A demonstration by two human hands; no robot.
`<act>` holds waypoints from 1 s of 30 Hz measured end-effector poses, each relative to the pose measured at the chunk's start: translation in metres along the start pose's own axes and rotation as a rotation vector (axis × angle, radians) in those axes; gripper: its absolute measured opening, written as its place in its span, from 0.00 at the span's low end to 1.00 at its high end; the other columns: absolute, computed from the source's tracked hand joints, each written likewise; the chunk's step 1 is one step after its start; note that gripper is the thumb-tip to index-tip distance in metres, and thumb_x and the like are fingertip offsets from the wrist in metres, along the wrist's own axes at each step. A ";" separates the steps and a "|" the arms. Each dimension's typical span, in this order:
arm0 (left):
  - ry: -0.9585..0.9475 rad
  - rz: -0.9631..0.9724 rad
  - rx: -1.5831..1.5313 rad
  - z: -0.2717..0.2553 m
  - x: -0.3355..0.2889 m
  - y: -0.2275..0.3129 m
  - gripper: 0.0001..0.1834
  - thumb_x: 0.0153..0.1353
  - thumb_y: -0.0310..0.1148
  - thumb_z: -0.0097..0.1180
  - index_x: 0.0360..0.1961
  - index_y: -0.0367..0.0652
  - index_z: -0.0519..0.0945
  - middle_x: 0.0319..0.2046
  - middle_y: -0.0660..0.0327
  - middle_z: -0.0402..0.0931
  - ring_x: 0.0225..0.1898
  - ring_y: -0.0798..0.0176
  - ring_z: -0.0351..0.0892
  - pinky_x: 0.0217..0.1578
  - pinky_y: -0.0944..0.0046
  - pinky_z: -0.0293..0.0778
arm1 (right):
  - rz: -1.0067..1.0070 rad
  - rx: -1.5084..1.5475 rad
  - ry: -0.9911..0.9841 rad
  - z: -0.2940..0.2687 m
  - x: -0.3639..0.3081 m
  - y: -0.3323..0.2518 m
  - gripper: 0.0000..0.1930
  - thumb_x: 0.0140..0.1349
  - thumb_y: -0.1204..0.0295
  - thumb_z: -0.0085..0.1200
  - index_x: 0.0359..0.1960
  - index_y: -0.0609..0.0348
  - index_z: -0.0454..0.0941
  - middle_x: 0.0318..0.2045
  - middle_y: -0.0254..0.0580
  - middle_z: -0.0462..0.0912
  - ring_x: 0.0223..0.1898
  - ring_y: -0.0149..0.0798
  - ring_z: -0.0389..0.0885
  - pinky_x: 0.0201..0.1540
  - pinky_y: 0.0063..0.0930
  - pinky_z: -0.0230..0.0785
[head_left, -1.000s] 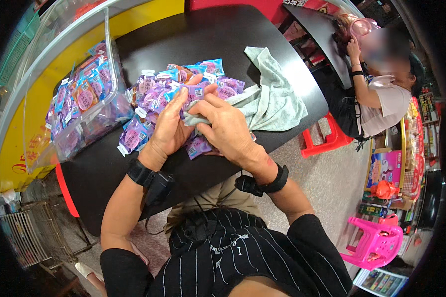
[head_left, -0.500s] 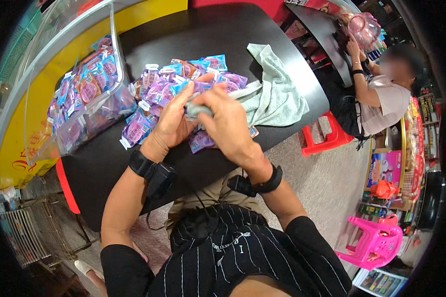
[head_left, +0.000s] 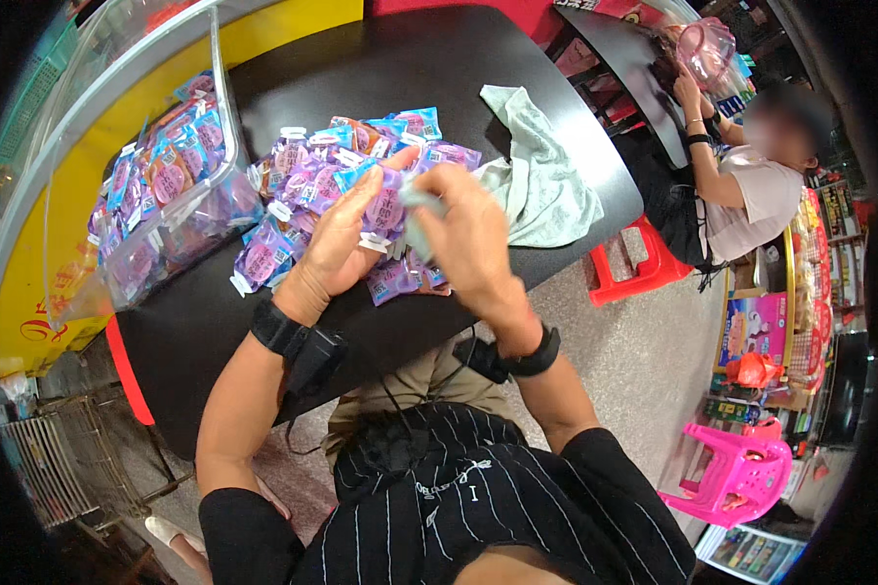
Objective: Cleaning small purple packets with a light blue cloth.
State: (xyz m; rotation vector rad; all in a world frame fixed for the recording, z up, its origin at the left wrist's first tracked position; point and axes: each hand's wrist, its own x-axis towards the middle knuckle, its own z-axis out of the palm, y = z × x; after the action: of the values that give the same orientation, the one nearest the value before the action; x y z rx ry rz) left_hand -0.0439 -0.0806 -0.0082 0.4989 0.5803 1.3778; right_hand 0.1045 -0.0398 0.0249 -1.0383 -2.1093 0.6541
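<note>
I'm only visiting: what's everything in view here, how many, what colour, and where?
Near table: one, black, centre
Packets: many, purple, blue, orange, heaped centre and left
Bin: one, clear, left, containing packets
Cloth: one or two pieces, unclear, grey-green, right of heap
Far table: one, black, upper right
Seated person: one, pale top, upper right
Stool: one, red, right
Chair: one, pink, lower right
Rack: one, metallic, lower left
Left hand: one, bare, holding a purple packet
Right hand: one, bare, blurred, gripping cloth
</note>
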 end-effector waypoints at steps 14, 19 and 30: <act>-0.047 -0.016 0.001 0.001 -0.001 0.003 0.28 0.76 0.47 0.35 0.69 0.42 0.62 0.62 0.55 0.69 0.61 0.61 0.70 0.64 0.58 0.65 | -0.067 0.063 -0.068 0.009 -0.012 -0.016 0.08 0.56 0.74 0.59 0.38 0.58 0.77 0.36 0.49 0.80 0.38 0.50 0.81 0.41 0.39 0.72; 0.051 -0.019 0.076 0.010 -0.002 0.003 0.28 0.76 0.47 0.35 0.68 0.41 0.64 0.61 0.57 0.70 0.60 0.63 0.71 0.62 0.60 0.67 | 0.058 -0.034 0.078 -0.010 0.001 0.009 0.08 0.58 0.76 0.56 0.38 0.60 0.75 0.35 0.49 0.80 0.37 0.53 0.81 0.39 0.41 0.72; -0.072 -0.026 0.175 0.003 -0.001 0.000 0.27 0.76 0.45 0.37 0.68 0.39 0.65 0.65 0.58 0.66 0.65 0.63 0.65 0.66 0.61 0.60 | 0.195 0.408 -0.078 -0.007 -0.016 0.008 0.15 0.58 0.73 0.60 0.45 0.63 0.75 0.27 0.43 0.77 0.28 0.34 0.76 0.33 0.30 0.70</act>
State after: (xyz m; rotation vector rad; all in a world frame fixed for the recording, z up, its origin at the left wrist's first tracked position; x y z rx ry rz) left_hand -0.0420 -0.0817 -0.0059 0.6770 0.6495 1.2856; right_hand 0.1209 -0.0476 0.0178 -1.0012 -1.8411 1.1807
